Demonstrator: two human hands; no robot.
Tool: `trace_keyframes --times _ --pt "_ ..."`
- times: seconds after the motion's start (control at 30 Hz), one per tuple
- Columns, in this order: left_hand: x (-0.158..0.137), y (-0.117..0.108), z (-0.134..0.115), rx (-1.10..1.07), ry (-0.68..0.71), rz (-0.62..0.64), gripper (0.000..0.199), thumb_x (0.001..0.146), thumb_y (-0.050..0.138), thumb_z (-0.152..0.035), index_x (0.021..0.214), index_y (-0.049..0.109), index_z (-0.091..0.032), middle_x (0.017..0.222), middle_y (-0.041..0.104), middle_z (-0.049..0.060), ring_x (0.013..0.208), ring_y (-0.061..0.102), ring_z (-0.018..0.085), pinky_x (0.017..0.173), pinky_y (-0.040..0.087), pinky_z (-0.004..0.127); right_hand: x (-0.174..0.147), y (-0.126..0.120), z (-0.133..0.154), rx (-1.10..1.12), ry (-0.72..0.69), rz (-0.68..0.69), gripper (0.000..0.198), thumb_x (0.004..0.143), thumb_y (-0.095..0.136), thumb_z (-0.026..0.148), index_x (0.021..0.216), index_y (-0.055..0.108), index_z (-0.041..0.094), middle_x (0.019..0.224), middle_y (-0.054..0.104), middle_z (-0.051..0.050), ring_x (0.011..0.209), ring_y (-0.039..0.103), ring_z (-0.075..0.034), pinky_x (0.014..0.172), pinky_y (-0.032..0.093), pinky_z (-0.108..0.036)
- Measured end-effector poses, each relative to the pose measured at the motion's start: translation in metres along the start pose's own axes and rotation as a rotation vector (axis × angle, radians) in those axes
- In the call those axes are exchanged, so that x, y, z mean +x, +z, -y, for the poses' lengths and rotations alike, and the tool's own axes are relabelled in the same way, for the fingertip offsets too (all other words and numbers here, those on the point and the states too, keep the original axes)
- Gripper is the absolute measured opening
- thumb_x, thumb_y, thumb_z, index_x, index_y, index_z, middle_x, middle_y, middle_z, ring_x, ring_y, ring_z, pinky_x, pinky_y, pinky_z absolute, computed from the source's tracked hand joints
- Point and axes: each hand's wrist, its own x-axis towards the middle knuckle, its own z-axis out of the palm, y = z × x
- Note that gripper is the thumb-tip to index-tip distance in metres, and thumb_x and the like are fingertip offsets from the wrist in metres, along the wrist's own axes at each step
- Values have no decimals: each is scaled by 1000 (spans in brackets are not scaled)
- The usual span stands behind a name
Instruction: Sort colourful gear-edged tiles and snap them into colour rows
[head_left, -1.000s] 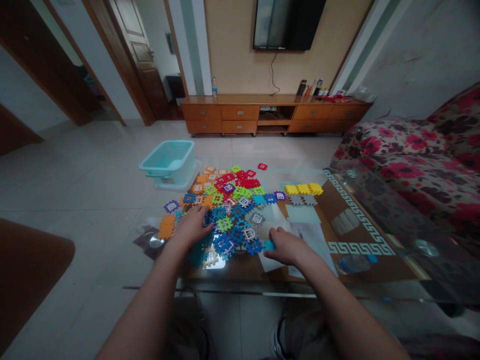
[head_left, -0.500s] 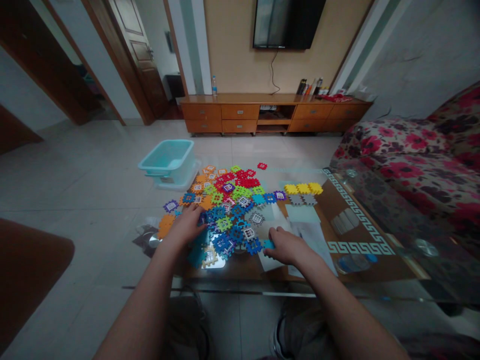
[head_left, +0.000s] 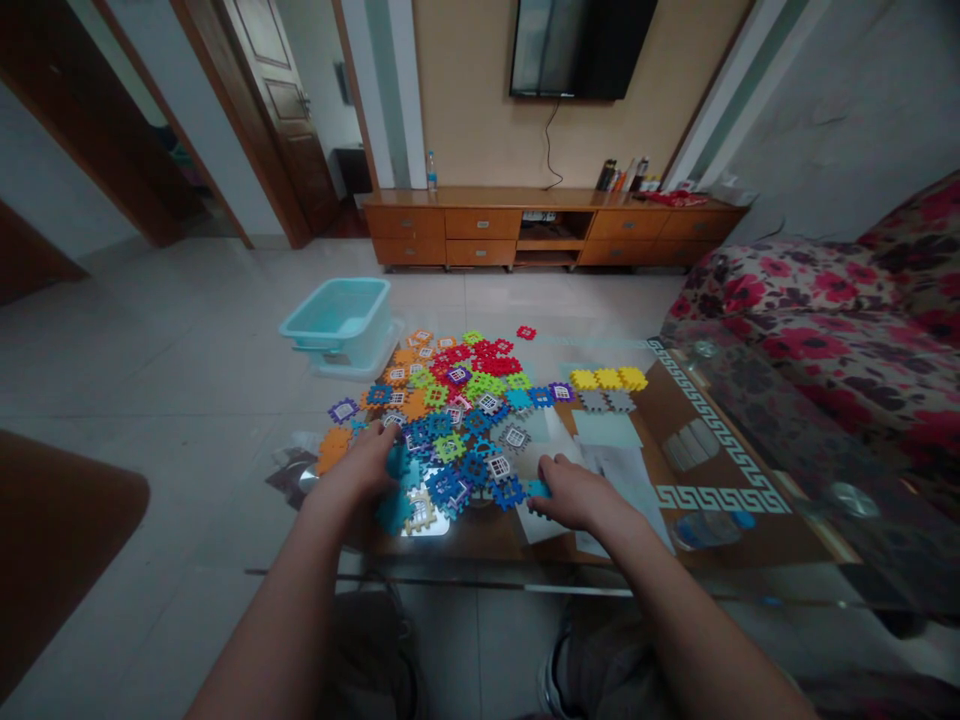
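The left hand [head_left: 367, 465] has drawn back toward the near left, leaving the teal pieces [head_left: 394, 513] more exposed; whether its bent fingers hold 1 cannot be told. The right hand [head_left: 570, 492] stays put, fingers narrowed on 1 light blue piece [head_left: 537, 489] beside the pile.

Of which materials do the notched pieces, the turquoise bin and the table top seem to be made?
Pieces: probably plastic, rather matt; even colours and regular notches suggest it.
Bin: likely plastic, smooth and faintly glossy, with a moulded-looking rim.
Table top: apparently polished glass; the floor shows through its left part.
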Motion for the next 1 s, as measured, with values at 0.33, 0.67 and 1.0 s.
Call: trace_keyframes --times 0.33,0.67,1.0 --pt "6 0 1 -34 92 33 49 63 63 -8 109 59 -23 120 63 10 113 59 27 96 46 36 -2 0 0 14 0 -7 49 85 64 45 123 56 15 125 61 -20 109 64 -35 83 49 -43" --pt "-2 -10 -18 -49 91 -64 39 65 71 -25 104 64 -19 119 58 12 108 59 28 95 48 36 -5 -4 1 25 -2 -18 44 86 63 45 119 59 16 124 62 -18 107 65 -33 82 50 -42" --pt "-10 -13 -74 -967 165 -4 51 84 64 -39 130 55 -20 96 73 7 86 71 24 80 56 41 -3 -16 20 395 -143 -508 29 95 53 45 103 61 19 105 67 -9 97 64 -23 81 48 -33"
